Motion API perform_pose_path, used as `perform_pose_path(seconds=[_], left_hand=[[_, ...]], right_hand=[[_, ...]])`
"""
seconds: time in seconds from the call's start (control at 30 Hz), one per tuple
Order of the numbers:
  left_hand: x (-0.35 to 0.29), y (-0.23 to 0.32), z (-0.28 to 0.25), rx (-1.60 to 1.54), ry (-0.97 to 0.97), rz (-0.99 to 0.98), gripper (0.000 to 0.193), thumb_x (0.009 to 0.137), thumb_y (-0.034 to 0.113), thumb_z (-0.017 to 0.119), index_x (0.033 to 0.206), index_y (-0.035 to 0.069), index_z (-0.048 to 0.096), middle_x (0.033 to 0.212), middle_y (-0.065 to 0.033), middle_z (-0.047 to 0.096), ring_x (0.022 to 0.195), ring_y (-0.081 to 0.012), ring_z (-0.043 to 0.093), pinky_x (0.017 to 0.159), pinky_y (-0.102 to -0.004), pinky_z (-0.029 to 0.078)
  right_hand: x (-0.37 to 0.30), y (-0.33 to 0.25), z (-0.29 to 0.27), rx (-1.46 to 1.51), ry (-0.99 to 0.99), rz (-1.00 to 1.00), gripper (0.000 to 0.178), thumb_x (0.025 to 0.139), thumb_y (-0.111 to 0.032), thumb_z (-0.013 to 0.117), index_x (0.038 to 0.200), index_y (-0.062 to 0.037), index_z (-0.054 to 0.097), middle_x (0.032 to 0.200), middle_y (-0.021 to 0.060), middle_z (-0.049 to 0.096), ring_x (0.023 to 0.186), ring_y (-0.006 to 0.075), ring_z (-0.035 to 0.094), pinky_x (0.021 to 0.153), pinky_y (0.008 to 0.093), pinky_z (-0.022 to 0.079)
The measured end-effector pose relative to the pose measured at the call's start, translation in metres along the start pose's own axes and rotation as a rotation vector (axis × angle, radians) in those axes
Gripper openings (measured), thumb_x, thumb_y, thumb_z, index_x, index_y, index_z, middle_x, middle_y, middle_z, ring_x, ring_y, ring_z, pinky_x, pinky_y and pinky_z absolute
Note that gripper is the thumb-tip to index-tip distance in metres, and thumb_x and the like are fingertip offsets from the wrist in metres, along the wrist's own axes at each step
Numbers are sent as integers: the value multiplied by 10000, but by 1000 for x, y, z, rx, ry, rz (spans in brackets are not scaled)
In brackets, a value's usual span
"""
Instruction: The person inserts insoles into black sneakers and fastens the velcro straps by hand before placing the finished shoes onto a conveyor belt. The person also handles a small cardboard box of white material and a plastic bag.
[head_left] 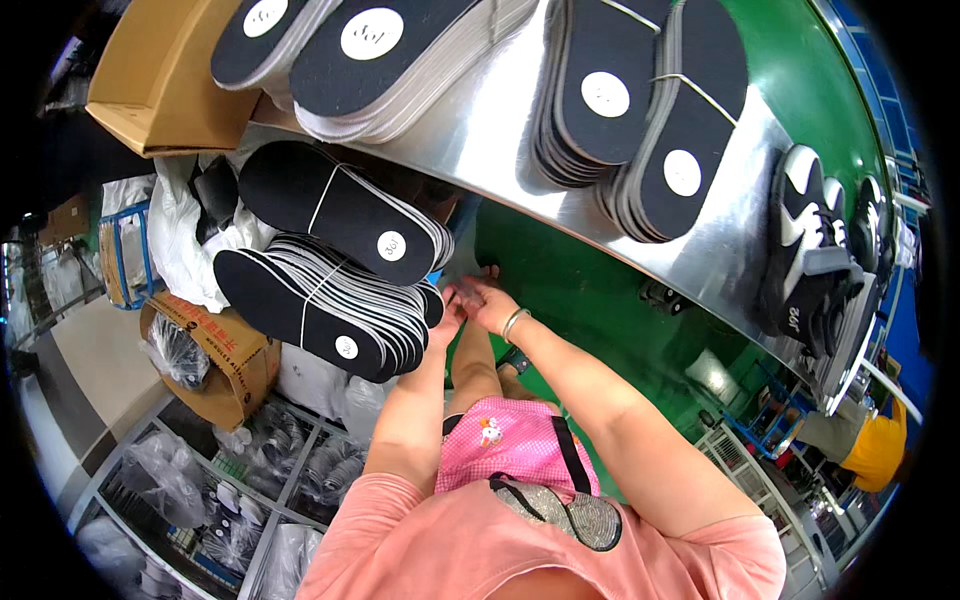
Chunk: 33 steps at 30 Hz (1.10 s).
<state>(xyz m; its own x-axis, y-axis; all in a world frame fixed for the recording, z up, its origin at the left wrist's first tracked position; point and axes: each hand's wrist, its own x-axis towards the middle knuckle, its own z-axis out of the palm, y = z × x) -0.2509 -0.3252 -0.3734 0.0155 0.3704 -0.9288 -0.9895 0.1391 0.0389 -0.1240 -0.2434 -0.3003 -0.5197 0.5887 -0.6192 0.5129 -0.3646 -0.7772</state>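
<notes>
At nine o'clock, two banded bundles of black insoles (330, 290) lie stacked, a cardboard box (215, 365) below them. The left hand (447, 318) rests against the lower bundle's right end; its fingers are hidden, so their grip cannot be told. Touching it, at centre, the right hand (487, 300), wrist bangled, holds its fingers curled; what they hold is unclear. Further insole bundles (640, 110) lie at twelve o'clock on the steel tabletop (490, 130). Black-and-white shoes (810, 250) sit at three o'clock.
</notes>
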Motion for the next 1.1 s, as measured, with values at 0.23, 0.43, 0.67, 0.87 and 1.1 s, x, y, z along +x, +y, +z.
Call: perform_pose_path(seconds=[0.23,0.43,0.67,0.87,1.1], left_hand=[[-100,-13,15,551,97,-126,655,848,449,454,1348,121,190,1359,-132,289,1233,-297,307,983,-444,258],[-190,-32,78,1471,-220,-69,394,860,286,500,1166,54,412,1029,-107,552,888,-203,544,758,-336,438],[-267,-89,234,1591,-781,513,202,865,127,497,1020,-3,506,824,-57,575,746,-102,530,683,-229,431],[-267,-189,334,1708,-828,641,561,791,245,606,1229,2,352,1150,-132,455,1003,-188,460,805,-290,403],[-217,-247,386,1882,-820,1096,748,595,182,675,1210,-59,325,1190,-279,370,1116,-400,352,952,-404,288]], right_hand=[[-111,5,-42,-208,189,-13,384,771,-170,555,1131,-46,504,1069,173,527,963,285,526,831,334,432],[-259,-45,-109,52,279,93,299,822,-161,519,1086,-22,531,1005,138,585,941,234,564,836,312,439],[-364,-106,-191,186,710,-188,207,838,-100,519,1013,-3,570,930,76,589,835,134,564,747,258,455],[-419,-121,-297,-192,1091,-353,172,814,-87,520,949,3,580,870,144,596,778,256,588,684,296,458],[-425,-78,-414,-699,1322,73,311,715,-295,613,902,-57,544,924,110,539,842,297,528,677,407,451]])
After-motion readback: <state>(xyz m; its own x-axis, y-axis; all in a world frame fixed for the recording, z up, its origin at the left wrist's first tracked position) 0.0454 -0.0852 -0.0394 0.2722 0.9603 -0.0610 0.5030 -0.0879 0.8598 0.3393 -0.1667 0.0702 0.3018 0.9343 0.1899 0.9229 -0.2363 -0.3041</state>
